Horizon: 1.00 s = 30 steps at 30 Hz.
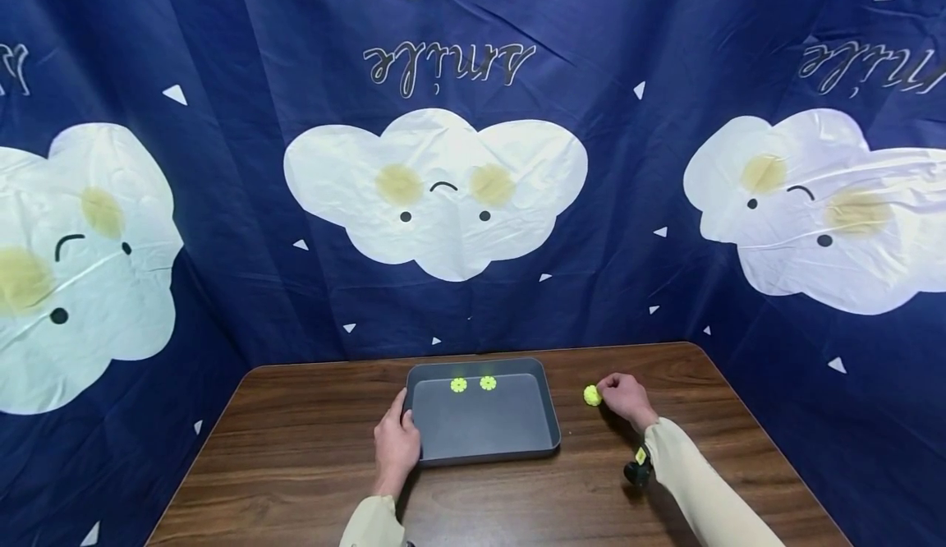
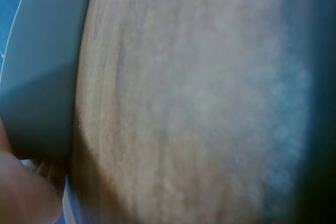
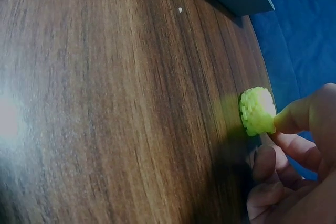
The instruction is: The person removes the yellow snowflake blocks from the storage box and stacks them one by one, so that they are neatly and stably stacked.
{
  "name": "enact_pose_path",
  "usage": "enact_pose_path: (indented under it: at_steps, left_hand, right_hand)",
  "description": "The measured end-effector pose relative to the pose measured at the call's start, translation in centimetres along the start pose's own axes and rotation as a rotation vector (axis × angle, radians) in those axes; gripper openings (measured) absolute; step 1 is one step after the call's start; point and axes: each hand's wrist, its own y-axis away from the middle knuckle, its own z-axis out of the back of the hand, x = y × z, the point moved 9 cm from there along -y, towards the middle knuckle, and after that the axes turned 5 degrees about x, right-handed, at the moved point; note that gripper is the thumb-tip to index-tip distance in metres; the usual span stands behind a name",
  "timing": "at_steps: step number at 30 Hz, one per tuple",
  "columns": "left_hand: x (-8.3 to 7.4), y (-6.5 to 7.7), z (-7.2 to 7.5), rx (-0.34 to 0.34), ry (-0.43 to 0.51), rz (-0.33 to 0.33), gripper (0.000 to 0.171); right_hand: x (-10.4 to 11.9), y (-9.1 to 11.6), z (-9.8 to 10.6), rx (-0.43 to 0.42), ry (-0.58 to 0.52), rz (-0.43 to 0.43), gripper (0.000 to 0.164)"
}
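A dark grey rectangular tray (image 1: 484,420) lies on the table. Along its left wall, my left hand (image 1: 397,447) holds the side; in the left wrist view the thumb (image 2: 26,192) shows beside the tray wall (image 2: 42,77). Inside, near the far wall, lie two yellow-green flower-shaped plastic discs, the left disc (image 1: 458,385) and the right disc (image 1: 488,383). To the right of the tray, my right hand (image 1: 626,399) pinches at the edge of a small stack of similar discs (image 3: 257,111) with thumb and index finger. Whether it grips one disc or several is hidden.
The brown wooden table (image 1: 296,440) extends on both sides of the tray and in front of it. A dark blue curtain (image 1: 621,301) with white clouds hangs behind and at both sides. A tiny white speck (image 3: 180,10) lies on the wood.
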Motion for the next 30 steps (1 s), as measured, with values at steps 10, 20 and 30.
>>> enact_pose_path:
  at_steps: [10,20,30]
  left_hand:
    - [0.0,0.0,0.1,0.003,-0.005,0.002,0.045]
    - [-0.4,0.0,0.4,0.004,-0.009,-0.002,0.046]
    - [-0.4,0.2,0.2,0.007,-0.011,0.002,0.046]
  right_hand:
    - [0.3,-0.2,0.5,-0.062,0.007,-0.002,0.020]
    - [5.0,-0.6,0.0,-0.108,0.011,0.086,0.026]
    - [10.9,-1.0,-2.4,-0.145,-0.053,0.160,0.023]
